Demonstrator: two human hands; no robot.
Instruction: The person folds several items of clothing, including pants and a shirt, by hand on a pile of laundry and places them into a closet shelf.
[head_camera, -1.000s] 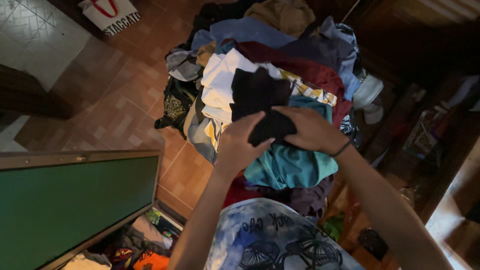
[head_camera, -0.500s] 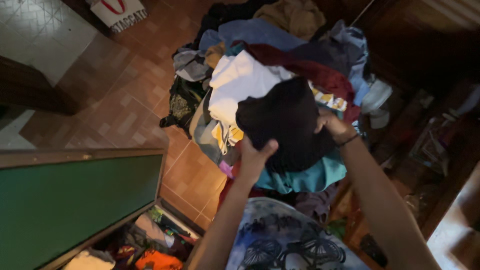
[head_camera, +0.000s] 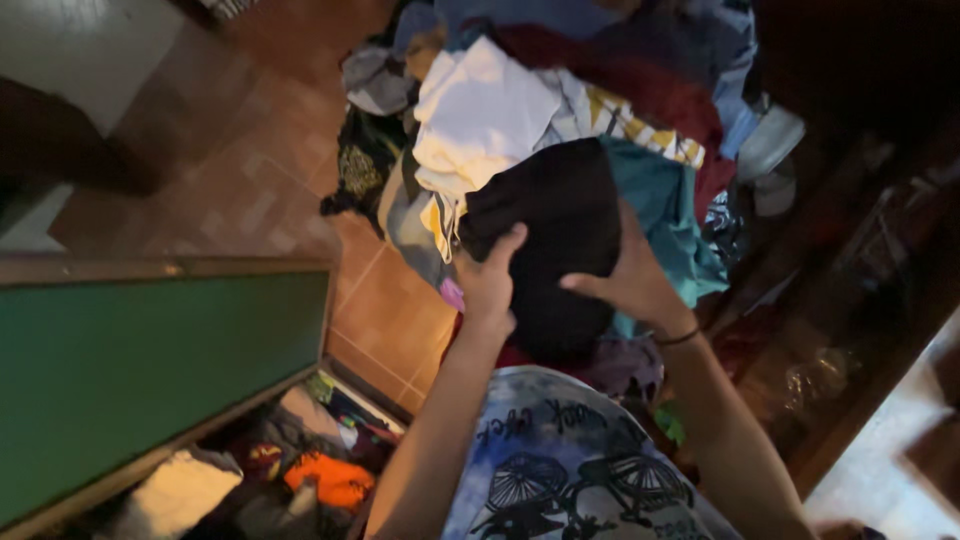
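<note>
At far left we see a green panel (head_camera: 150, 370) above a bin of clothes. Our left hand (head_camera: 490, 285) clamps its fingers on the black garment (head_camera: 550, 240), lifted over the clothes pile (head_camera: 560, 110). Our right hand (head_camera: 630, 280) grips the garment's other edge, beside teal cloth (head_camera: 670, 215).

We are holding a black garment (head_camera: 548, 235) up in front of us, our left hand (head_camera: 490, 285) gripping its left edge with the thumb over the cloth, our right hand (head_camera: 625, 280) pinching its right side. Behind it a heap of clothes is lying on the tiled floor (head_camera: 250, 190): a white shirt (head_camera: 480, 110), a teal garment (head_camera: 670, 215), a dark red one (head_camera: 660, 95). A green-panelled lid (head_camera: 140, 370) is standing open at our left, over more clothes, an orange piece (head_camera: 325, 478) among them.
</note>
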